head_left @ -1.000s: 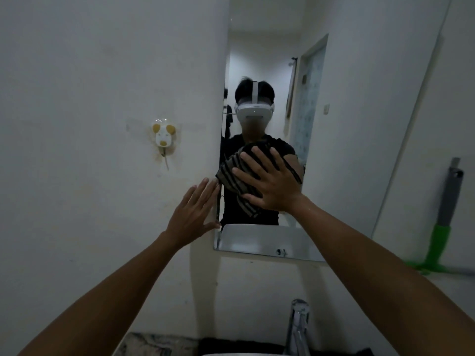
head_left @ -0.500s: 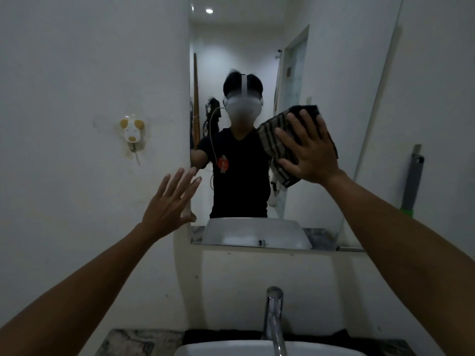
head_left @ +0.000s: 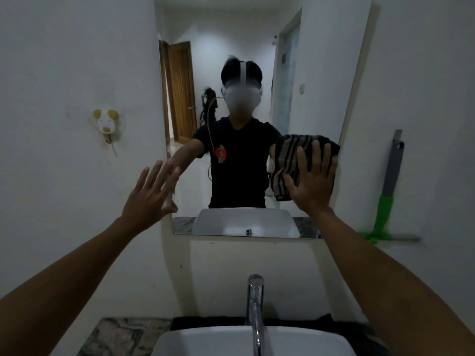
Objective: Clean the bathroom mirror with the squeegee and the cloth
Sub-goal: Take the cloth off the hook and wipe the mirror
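Right hand (head_left: 312,181) flat, fingers spread, pressing striped cloth (head_left: 288,160) to mirror (head_left: 321,73) at its lower right. Left hand (head_left: 151,194) open at mirror's left edge. Green-handled squeegee (head_left: 385,201) propped against right wall. No legible writing.

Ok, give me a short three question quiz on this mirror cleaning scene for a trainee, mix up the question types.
1. True or false: the right hand presses the striped cloth flat against the mirror.
2. Multiple choice: where is the squeegee? A) in the left hand B) leaning against the wall to the right of the mirror C) lying in the sink
3. Fill in: the left hand is open, fingers spread, at the mirror's ____ edge.

Key: 1 true; 2 B; 3 left. The left hand holds nothing; whether it touches the glass or the wall cannot be told.
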